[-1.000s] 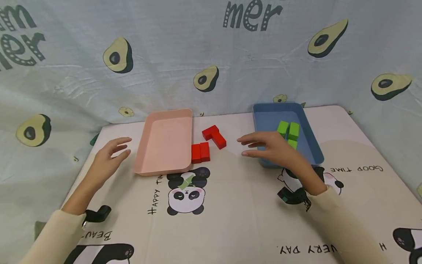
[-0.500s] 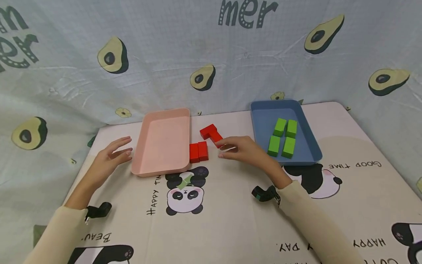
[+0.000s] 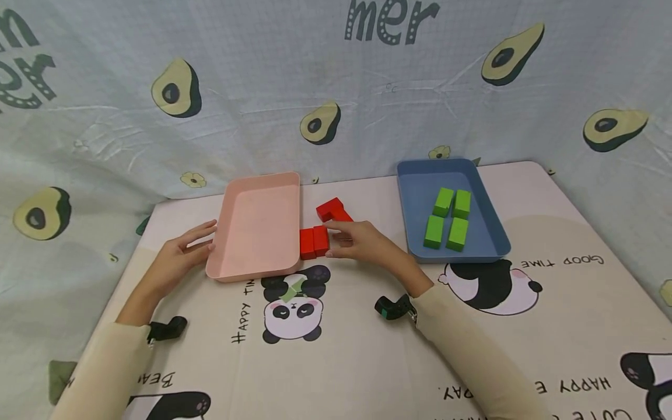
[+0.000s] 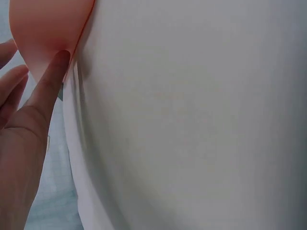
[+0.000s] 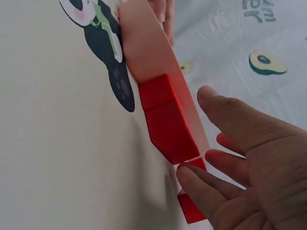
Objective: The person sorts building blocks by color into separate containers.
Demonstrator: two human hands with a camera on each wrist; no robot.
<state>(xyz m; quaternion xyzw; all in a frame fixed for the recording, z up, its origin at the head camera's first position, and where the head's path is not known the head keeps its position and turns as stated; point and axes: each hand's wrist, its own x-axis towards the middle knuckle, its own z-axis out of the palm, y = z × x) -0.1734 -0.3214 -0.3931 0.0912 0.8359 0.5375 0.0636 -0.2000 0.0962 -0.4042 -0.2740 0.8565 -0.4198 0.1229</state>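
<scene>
In the head view my left hand (image 3: 178,262) is at the left side of the pink tray (image 3: 257,227). The left wrist view shows one straight finger (image 4: 53,76) touching the tray's outer wall (image 4: 48,24). My right hand (image 3: 362,244), fingers parted, is just right of two red blocks (image 3: 313,242) that stand side by side against the tray's right wall. Up close in the right wrist view, the fingertips (image 5: 189,177) are beside the nearer red block (image 5: 170,132) without gripping it. Two more red blocks (image 3: 332,209) lie behind, partly covered by the right hand.
A blue tray (image 3: 501,248) on the right holds several green blocks (image 3: 458,233). Behind the table hangs a pale cloth (image 3: 252,87) printed with avocados. The tablecloth (image 3: 336,361) bears panda prints.
My right hand has moved left from over the blue tray to the red blocks, uncovering the green blocks. My left hand has shifted slightly right and now touches the pink tray.
</scene>
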